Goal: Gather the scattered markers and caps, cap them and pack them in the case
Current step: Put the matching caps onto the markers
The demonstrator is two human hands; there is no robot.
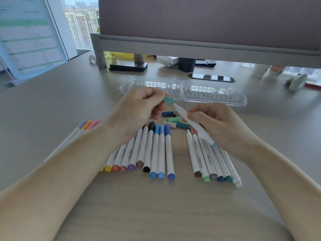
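Marker [181,111] slants tip up-left to teal cap [168,100] pinched in left hand [139,108] fingers, right hand [220,122] fingers clamping its barrel

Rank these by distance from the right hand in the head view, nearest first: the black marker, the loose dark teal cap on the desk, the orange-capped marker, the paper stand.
1. loose dark teal cap: on the desk, just left of the right hand.
2. black marker: in the middle row.
3. orange-capped marker: far left.
4. paper stand: back left corner.

Left hand [139,108] pinching teal cap [168,100], right hand [220,126] gripping marker [194,125]
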